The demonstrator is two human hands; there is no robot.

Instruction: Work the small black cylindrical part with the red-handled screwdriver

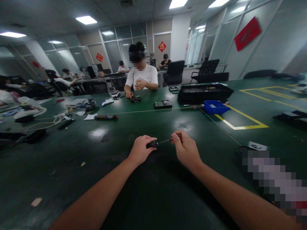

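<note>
Two hands, one dark cylinder, one screwdriver

Two bare hands work over one green table (115,198). The left hand (141,149) grasps one short dark cylinder (151,144) between thumb and fingers, its shiny end turned toward the right hand (188,149). That hand is closed around one screwdriver (165,141), whose thin shaft points leftward at the cylinder; whether the tip touches cannot be told. The right fingers hide most of the screwdriver's handle, and the left fingers cover part of the cylinder.

Three circuit-board units lie beyond the hands: one straight ahead (163,104), one farther back (174,89), and one ahead of the left hand (136,99), touched by a co-worker (144,77) seated opposite. Beyond the right hand and to its right sit one blue bin (216,107) and, just behind it, long black trays (205,93), their number unclear. Beyond the left hand and to its left lie one dark rod-shaped tool (105,117) and, farther left, a pale cable (51,123). Two small scraps (82,164) lie left of the left hand, both nearer the wearer.
</note>
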